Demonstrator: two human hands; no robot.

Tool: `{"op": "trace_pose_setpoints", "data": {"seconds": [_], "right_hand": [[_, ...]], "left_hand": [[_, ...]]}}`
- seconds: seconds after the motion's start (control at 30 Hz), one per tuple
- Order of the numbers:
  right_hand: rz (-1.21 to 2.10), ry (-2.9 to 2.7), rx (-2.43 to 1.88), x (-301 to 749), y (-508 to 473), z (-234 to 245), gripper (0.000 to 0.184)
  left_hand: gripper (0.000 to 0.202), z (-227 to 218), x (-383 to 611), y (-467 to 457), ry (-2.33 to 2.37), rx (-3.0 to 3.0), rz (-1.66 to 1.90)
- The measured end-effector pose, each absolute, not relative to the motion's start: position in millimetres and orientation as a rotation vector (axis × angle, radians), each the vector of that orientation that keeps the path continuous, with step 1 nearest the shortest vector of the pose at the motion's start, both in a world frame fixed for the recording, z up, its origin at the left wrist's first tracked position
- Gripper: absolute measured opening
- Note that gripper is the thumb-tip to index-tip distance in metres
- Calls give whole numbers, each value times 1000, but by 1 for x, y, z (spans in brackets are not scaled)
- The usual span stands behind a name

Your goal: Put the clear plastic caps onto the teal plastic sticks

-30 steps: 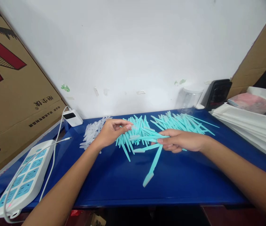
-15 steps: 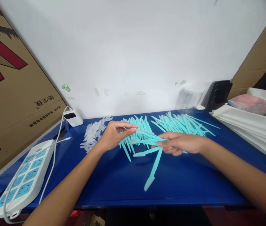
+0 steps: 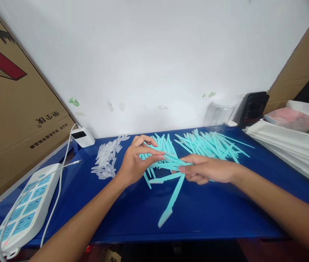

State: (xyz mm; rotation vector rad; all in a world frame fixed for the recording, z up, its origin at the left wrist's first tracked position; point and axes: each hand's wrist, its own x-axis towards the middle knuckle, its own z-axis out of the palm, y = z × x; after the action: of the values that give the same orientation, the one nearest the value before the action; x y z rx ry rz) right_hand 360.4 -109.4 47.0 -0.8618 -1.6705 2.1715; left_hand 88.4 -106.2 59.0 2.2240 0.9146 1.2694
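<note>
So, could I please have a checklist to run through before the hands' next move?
1. Right hand gripping several turquoise eyebrow razors: ok.
2. Left hand pinching at a held razor's tip: ok.
3. Held razors aligned: not ok; they fan out, one pointing toward the near edge of the table.
4. Blade end covered at that pinch: cannot tell; fingers hide it.
5. Pile of translucent covers left of the left hand: ok.

Held sticks [image 3: 170, 166] turquoise; small pieces [image 3: 106, 158] translucent white; tabletop [image 3: 211, 211] deep blue; carton [image 3: 28, 100] brown, red-and-black print.
</note>
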Motion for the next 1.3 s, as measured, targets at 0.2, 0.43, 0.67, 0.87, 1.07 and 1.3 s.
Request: {"op": "trace_pose_setpoints", "data": {"seconds": [0.2, 0.43, 0.67, 0.87, 1.07, 1.3], "right_hand": [[2189, -1649, -838, 357, -110, 48, 36], [2131, -1645, -897, 366, -104, 48, 36], [2034, -1706, -893, 367, -99, 46, 40], [2027, -1642, -889, 368, -100, 47, 35], [2016, -1589, -921, 368, -103, 51, 42], [1992, -1593, -939, 366, -105, 55, 40]], "left_hand": [[12, 58, 92, -109, 961, 2206, 1296], [25, 64, 82, -98, 1170, 2115, 1452], [29, 54, 62, -71, 1446, 2071, 1274], [29, 63, 20, -58, 2257, 2439, 620], [28, 67, -31, -40, 2497, 2210, 47], [27, 54, -27, -30, 2320, 2244, -16]]}}
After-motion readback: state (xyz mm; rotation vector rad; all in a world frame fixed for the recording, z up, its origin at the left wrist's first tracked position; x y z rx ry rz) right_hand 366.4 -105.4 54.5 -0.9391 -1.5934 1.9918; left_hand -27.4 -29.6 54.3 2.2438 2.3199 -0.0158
